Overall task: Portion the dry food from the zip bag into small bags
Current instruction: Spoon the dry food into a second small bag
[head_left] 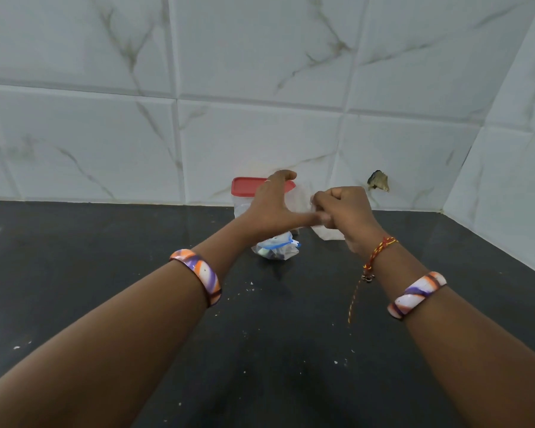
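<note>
Both hands are raised above the black counter [105, 242], close to its rear edge and toward the back right corner. The right hand [345, 211] is fisted around a thin clear small bag [328, 231], whose lower end hangs below the fist. The left hand [272, 205] is spread wide, thumb tip touching the right hand at the bag, fingers reaching toward the red-lidded container [244, 193] against the tiled wall. The zip bag [275, 250] with the blue closure lies crumpled on the counter, directly below the gap between the hands and slightly nearer the left wrist; its closure runs roughly left to right. Judgement: the left hand is better placed to drop onto the zip bag, while the right presents the small bag; whether its mouth is open cannot be told
</note>
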`<state>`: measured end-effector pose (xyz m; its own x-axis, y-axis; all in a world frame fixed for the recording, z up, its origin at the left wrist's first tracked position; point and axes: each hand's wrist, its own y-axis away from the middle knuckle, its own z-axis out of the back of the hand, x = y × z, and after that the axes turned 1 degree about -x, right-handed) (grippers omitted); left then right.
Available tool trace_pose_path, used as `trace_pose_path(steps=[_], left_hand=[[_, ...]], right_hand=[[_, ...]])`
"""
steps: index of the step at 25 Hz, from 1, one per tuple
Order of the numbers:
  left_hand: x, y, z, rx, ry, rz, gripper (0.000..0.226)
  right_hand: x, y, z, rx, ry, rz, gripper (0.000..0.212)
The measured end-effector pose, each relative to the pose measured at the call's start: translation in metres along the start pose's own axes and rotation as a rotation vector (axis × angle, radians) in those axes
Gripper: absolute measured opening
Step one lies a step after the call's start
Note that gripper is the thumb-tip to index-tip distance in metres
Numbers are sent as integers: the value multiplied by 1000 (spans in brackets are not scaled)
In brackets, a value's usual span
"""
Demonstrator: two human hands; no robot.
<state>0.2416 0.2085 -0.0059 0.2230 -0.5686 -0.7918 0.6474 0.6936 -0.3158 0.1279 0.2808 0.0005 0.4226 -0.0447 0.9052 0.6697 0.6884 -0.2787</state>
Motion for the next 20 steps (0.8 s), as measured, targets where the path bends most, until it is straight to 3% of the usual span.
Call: trace_pose_path(steps=[1, 3, 6, 8, 12, 16, 19, 20], left_hand=[[1, -1, -1, 18, -164, -44, 96], [4, -2, -3, -4, -297, -116, 93], [9, -1, 0, 51, -151, -90, 61], [10, 0, 6, 121, -40, -57, 47], [9, -1, 14, 242, 92, 29, 56], [13, -3, 17, 287, 114, 10, 57], [23, -4, 26, 310, -97, 18, 77], [28, -4, 28, 330, -163, 7, 73]], right_hand=[[3, 1, 1, 40, -29, -23, 27], [7, 2, 3, 133, -39, -53, 23], [5, 4, 4, 125, 58, 83, 15], [1, 3, 9, 149, 213, 310, 28], [-6, 2, 2, 445, 586, 610, 31], [-8, 4, -7, 288, 625, 741, 24], [-11, 4, -10, 227, 543, 725, 14], [-10, 5, -13, 227, 510, 724, 12]])
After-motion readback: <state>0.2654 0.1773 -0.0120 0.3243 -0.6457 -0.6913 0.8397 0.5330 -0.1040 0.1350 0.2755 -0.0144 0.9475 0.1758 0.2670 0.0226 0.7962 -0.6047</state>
